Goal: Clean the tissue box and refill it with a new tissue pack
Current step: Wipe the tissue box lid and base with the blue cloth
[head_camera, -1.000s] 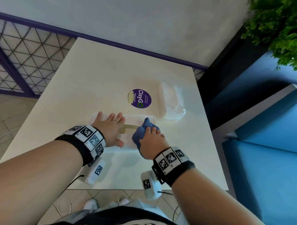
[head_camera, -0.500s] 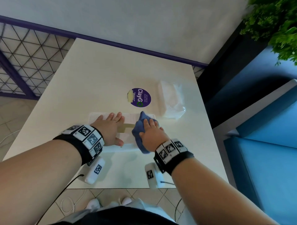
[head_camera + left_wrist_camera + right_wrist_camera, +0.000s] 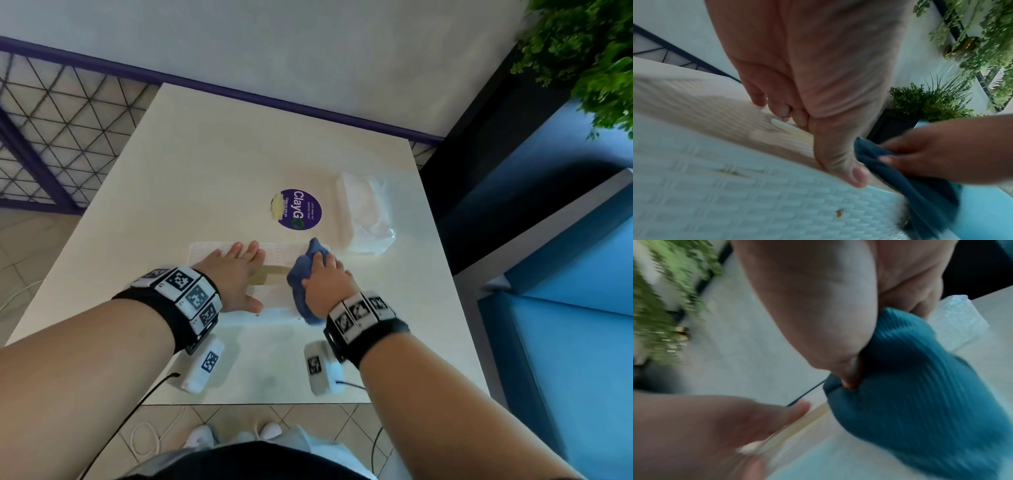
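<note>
Head view shows the white woven tissue box (image 3: 274,298) lying flat on the pale desk (image 3: 212,164), near its front edge. The left hand (image 3: 233,277) rests on the box's left half, fingers (image 3: 254,249) straight and spread, thumb along the near edge. The right hand (image 3: 325,284) grips a bunched blue cloth (image 3: 301,274), fingers curled over it, pressing it on the box's right end. Just beyond that end lies the new tissue pack (image 3: 364,212) in clear wrap, beside a purple round sticker (image 3: 300,209).
</note>
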